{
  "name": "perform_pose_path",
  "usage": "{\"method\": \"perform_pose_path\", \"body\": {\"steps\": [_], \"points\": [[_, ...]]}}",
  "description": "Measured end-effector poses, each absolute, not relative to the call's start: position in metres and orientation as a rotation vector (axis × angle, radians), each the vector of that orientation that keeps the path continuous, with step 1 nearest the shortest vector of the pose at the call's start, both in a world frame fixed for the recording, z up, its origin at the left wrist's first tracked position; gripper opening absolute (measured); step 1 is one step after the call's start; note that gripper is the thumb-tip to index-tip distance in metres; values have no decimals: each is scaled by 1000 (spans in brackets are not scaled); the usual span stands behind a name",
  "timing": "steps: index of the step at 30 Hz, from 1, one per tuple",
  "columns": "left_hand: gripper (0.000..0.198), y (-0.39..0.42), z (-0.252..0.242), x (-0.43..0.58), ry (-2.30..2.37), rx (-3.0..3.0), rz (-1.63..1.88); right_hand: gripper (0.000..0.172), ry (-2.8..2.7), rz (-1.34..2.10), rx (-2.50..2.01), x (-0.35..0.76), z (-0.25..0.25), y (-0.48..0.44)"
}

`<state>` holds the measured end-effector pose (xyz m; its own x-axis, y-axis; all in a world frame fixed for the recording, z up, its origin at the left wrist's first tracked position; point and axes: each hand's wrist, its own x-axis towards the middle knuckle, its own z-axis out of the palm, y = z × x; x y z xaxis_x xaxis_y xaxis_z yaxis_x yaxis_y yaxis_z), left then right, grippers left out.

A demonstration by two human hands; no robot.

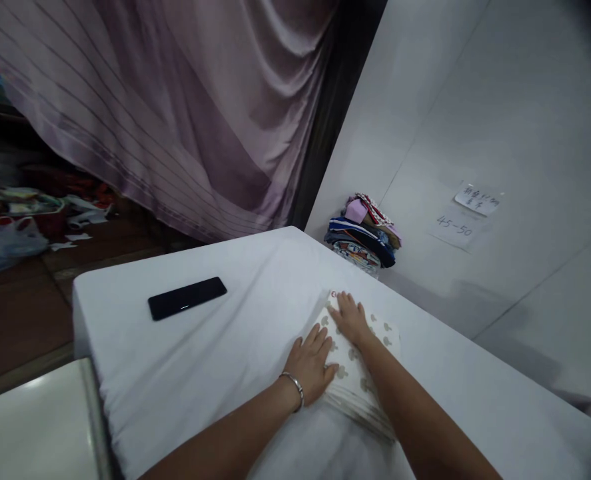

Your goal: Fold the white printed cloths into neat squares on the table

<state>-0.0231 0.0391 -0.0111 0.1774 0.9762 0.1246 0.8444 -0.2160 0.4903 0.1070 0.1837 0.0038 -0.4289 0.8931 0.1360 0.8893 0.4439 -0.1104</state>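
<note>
A stack of folded white cloth [348,363] with a grey-beige print lies on the white-covered table [240,347]. My left hand [311,363], with a silver bracelet at the wrist, rests on the cloth's left edge, its fingers stretched out. Farther up, my right hand [349,319] lies flat on top of the cloth, close to a small red mark at its far corner. Both palms face down, and neither hand grips anything. My right forearm hides part of the cloth's right side.
A black phone [188,298] lies on the table to the left. Folded clothes [362,233] are piled between the table and the wall, which bears paper notes [458,227]. A purple curtain [200,120] hangs behind. A pale, glossy surface [40,427] stands at lower left.
</note>
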Motion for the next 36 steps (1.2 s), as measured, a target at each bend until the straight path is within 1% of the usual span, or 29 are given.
{"method": "perform_pose_path", "body": {"steps": [5,12,17,21,24,28,32,34,36], "points": [[57,40,-12,-23,1745,2166,587,63,-2544,85,-1580,98,-13,183],[56,39,-10,-24,1743,2198,600,60,-2561,191,-1639,102,3,173],[57,39,-8,-25,1731,2194,596,59,-2563,236,-1734,131,4,127],[57,39,-9,-24,1743,2191,578,59,-2478,256,-1770,177,-9,71],[57,39,-9,-24,1745,2187,574,57,-2307,325,-1730,208,-29,33],[54,40,-9,-23,1746,2177,584,61,-1923,522,-1670,229,-48,3],[55,42,-9,-26,1708,2137,659,73,-1454,846,-1743,225,-32,-5],[59,45,-7,-30,1712,2041,779,80,-1314,971,-1730,221,-18,-3],[60,48,-4,-35,1766,1876,925,84,-1265,1017,-1700,215,-8,0]]}}
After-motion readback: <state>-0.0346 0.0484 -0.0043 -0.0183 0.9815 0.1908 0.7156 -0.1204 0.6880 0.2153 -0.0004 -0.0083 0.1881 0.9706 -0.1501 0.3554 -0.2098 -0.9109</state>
